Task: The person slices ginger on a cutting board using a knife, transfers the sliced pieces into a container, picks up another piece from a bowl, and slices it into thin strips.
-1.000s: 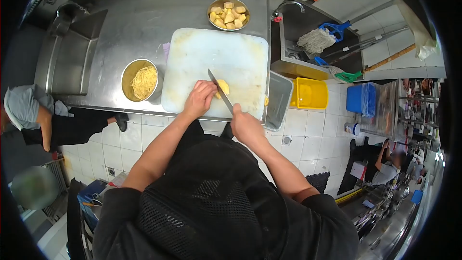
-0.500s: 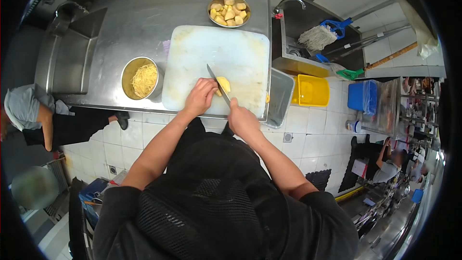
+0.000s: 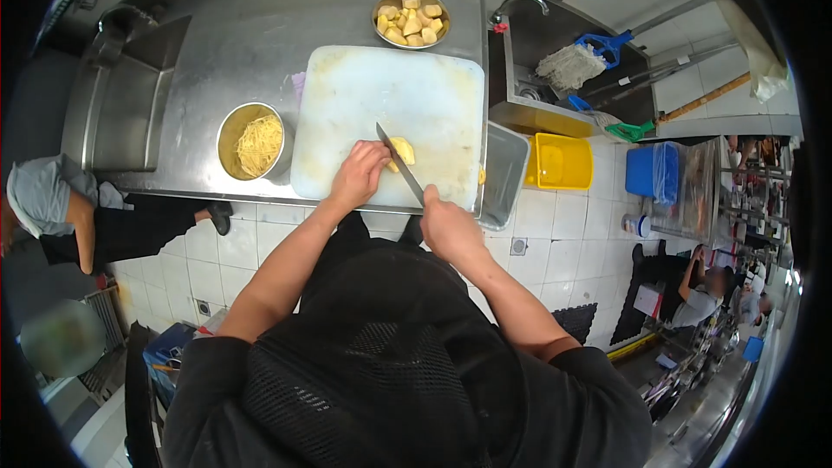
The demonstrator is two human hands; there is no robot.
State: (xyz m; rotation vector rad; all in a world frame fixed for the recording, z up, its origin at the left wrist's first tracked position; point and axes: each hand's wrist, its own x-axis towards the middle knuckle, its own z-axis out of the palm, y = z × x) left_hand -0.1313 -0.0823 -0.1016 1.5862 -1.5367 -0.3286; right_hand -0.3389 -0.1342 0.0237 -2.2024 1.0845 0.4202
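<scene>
My right hand (image 3: 451, 227) is wrapped round the handle of a kitchen knife (image 3: 400, 162). Its blade slants up and to the left across a white cutting board (image 3: 347, 91). Against the blade lies a pale yellow piece of what looks like ginger (image 3: 404, 151), part of it on the right side of the knife. The curled fingers of my left hand (image 3: 360, 175) press on the rest of that piece, left of the blade, and mostly hide it. A round metal pot (image 3: 224, 140) to the left holds thin yellow shreds. Behind the board, a metal bowl (image 3: 377, 24) contains several peeled chunks.
The steel counter (image 3: 234, 43) has a sink (image 3: 130, 121) at its left end. A grey bin (image 3: 509, 175) and a yellow tub (image 3: 563, 163) stand to the right, below a dark sink holding a mop (image 3: 572, 68). One person (image 3: 61, 195) is at left; others work far right.
The knife and my right hand have shifted slightly right and towards me, and the blade now sits beside the cut piece at a somewhat different angle. My left hand stays in place.
</scene>
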